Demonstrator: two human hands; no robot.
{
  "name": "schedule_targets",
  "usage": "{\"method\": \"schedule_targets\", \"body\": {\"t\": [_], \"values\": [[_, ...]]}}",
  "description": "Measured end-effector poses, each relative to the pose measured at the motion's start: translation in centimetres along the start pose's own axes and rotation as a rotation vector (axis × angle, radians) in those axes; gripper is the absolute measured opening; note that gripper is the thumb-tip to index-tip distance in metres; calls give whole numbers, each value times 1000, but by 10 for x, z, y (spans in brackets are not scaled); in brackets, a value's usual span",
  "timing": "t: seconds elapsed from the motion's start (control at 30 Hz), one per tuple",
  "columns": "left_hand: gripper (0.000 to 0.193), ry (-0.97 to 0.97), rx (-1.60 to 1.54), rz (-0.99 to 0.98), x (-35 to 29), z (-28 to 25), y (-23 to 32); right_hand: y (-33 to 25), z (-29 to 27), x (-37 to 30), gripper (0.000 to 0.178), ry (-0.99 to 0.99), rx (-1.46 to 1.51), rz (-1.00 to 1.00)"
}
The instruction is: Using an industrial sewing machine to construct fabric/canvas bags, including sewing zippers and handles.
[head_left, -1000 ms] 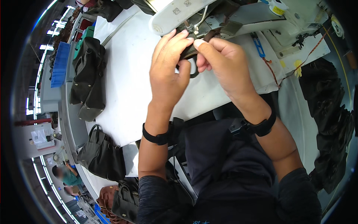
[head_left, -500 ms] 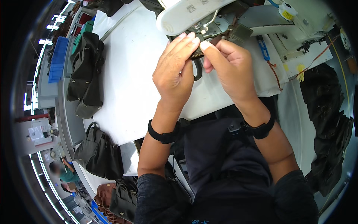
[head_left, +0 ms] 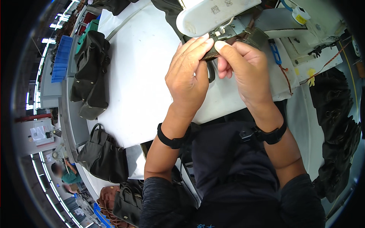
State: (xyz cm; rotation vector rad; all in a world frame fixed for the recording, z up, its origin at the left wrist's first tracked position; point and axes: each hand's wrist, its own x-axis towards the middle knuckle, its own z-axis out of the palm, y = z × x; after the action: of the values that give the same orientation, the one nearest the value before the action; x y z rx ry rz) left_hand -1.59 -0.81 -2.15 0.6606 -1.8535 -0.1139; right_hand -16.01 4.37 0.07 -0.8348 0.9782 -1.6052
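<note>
Left hand point(head_left: 187, 76): fingers extended over piece point(head_left: 211, 56), seemingly steadying it
Right hand point(head_left: 243, 66): fingers pinching piece, probably for control
Bag point(head_left: 104, 157): near surface's point(head_left: 133, 95) left edge

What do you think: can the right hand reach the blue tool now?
Probably yes: the blue tool lies just beside the right hand, with nothing visible between them. It seems busy, though, holding the dark piece.

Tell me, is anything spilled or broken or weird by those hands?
Nothing stands out: I see no spill or damage. The left hand and right hand touch a dark piece at the white machine.
</note>
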Motion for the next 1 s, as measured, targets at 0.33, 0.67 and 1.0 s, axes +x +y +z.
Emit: {"method": "schedule_targets", "body": {"t": [0.33,0.67,1.0], "values": [[38,30,14,-27,1,3,2,-8,2,0,27,11,-2,84],[35,47,13,-65,5,6,5,-18,5,-1,26,31,48,165],[41,7,33,-64,-3,2,5,-128,-76,-42,36,-224,-742,-91]]}}
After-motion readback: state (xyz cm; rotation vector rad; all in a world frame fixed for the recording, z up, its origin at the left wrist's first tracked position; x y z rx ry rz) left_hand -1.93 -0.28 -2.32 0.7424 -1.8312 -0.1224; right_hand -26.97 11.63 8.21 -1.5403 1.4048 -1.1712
